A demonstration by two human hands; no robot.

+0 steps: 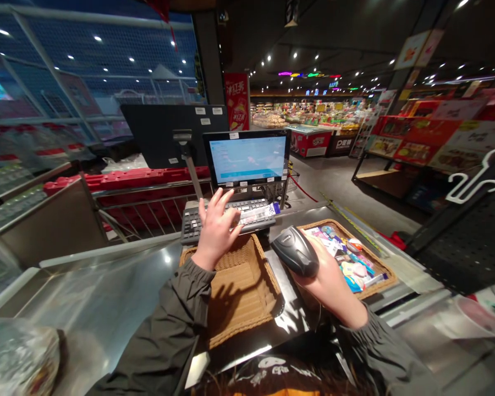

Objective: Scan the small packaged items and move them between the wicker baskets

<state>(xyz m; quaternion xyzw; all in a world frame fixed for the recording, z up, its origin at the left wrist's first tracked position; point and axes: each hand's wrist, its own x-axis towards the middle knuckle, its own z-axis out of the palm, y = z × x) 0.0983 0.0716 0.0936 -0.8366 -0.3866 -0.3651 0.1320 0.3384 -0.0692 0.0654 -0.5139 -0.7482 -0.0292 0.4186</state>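
My left hand (218,228) is over the black keyboard (192,223), several fingers spread. Between its thumb and index finger is the near end of a slim clear-and-white package (256,213) with a purple tip, which extends right across the keys. My right hand (324,275) is wrapped round a black handheld barcode scanner (296,250), its head tilted up and left. The scanner's handle is mostly hidden by the hand. Below my left hand sits a brown wicker basket (241,283) with nothing visible inside. To the right, another wicker basket (381,269) holds several small colourful packets.
A lit monitor (249,159) stands behind the keyboard, beside a larger dark screen (165,135) seen from behind. A metal counter (124,291) stretches left, with a clear plastic-wrapped item (20,357) at its near edge. White hooks (474,181) and a plastic cup (472,319) are at right.
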